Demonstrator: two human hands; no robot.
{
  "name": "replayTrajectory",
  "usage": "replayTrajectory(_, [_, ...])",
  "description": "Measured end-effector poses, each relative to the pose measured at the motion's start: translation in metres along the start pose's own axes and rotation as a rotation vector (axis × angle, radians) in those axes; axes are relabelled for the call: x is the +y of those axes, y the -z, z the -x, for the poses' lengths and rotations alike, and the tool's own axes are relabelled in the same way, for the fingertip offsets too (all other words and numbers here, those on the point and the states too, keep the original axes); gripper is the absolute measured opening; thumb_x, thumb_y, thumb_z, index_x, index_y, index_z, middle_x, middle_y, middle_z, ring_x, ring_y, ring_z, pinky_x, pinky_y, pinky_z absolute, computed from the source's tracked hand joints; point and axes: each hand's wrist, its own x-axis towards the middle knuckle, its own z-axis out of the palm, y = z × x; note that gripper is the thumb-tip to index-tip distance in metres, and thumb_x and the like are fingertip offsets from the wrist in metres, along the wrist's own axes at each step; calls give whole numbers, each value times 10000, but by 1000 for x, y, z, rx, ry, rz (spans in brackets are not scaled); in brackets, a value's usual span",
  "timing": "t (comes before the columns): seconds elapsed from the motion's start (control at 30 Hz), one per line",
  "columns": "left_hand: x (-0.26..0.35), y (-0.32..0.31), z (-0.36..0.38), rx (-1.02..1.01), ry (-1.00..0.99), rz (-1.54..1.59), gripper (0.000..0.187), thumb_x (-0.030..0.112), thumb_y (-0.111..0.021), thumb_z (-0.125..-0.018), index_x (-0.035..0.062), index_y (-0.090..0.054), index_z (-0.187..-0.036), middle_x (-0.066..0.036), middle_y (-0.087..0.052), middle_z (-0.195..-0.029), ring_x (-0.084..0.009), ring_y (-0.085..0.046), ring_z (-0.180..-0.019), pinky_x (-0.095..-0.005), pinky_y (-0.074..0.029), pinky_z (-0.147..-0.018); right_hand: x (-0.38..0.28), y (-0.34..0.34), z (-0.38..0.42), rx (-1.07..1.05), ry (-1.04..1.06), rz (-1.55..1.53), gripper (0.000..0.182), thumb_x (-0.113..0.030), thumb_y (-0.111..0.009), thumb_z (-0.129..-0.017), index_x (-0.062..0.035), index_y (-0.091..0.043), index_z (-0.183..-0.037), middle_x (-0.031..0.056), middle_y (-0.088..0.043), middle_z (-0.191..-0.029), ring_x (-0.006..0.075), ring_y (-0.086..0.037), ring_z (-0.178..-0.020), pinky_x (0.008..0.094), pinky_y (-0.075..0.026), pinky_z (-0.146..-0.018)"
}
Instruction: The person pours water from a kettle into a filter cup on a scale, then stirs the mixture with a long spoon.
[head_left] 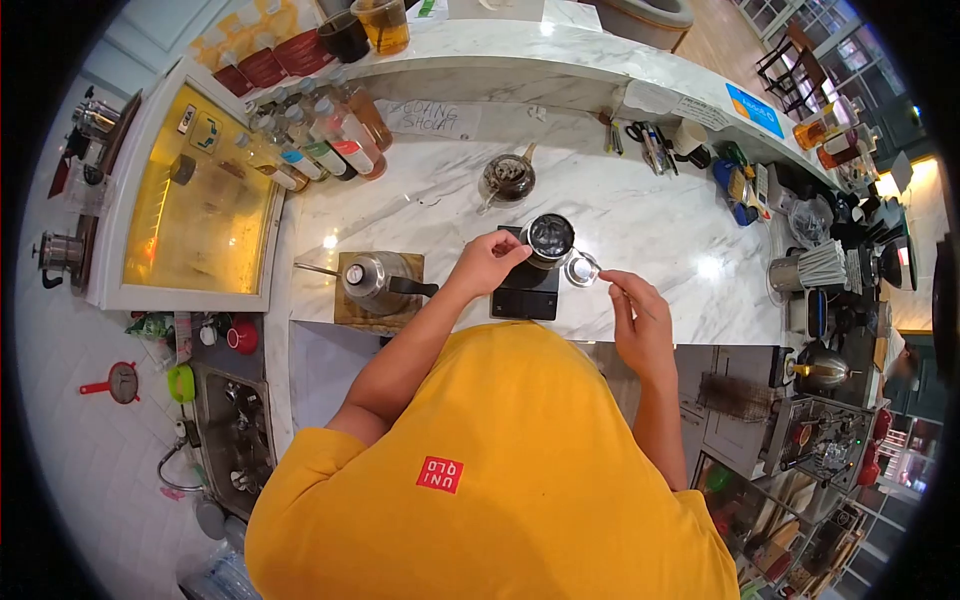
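Observation:
A round cup-like vessel (551, 237) with a pale rim and a dark inside stands over a black digital scale (523, 303). My left hand (487, 263) reaches in from the left, thumb and fingertips pinched at the vessel's rim. To the right of the vessel is a small round shiny metal piece (580, 270) with a short handle. The fingertips of my right hand (641, 315) are closed on that handle. Behind the vessel sits a glass teapot (509, 177) with dark contents. On my left, a steel gooseneck kettle (376, 283) rests on a wooden board (411, 264).
Several bottles (335, 135) crowd the counter's back left beside a glass-fronted cabinet (190, 190). Pens and scissors (655, 145) lie along the back ledge. At the right end stands a holder of straws (822, 265). A sink (235, 430) is at lower left.

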Motion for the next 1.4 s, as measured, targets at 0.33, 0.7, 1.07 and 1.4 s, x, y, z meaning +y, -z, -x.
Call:
replayTrajectory(0.33, [-2,0,1,31,-50,-33,285,306,-734,-887,25,-688,-898,-32,-671,-773,-113,-592,-706,-276,-497,-680,9,-4,-2,27,45,-23,175,-34,-542,-984,-20,-661,-1112,108,-674,-926,203,-620,-838,269,-484,-745])
replayTrajectory(0.7, [-4,-2,1,37,-58,-22,292,309,-724,-892,21,-686,-913,-42,-678,-781,-118,-603,-715,-281,-503,-690,4,2,5,17,44,-7,172,-22,-544,-981,-21,-661,-1108,122,-685,-954,205,-621,-832,269,-486,-755])
replayTrajectory(1.07, [-5,-5,2,44,-43,-23,272,294,-707,-908,26,-677,-947,-41,-678,-819,-121,-597,-741,-277,-492,-711,1,0,8,31,69,36,185,-3,-561,-959,-44,-677,-1097,121,-700,-1020,281,-651,-900,322,-507,-790])
replayTrajectory(1.4, [0,-7,7,63,-26,19,241,256,-706,-914,19,-674,-942,-27,-670,-797,-95,-578,-719,-268,-486,-690,5,-4,1,48,86,18,201,6,-602,-915,-63,-673,-1090,127,-698,-984,308,-628,-847,361,-484,-759])
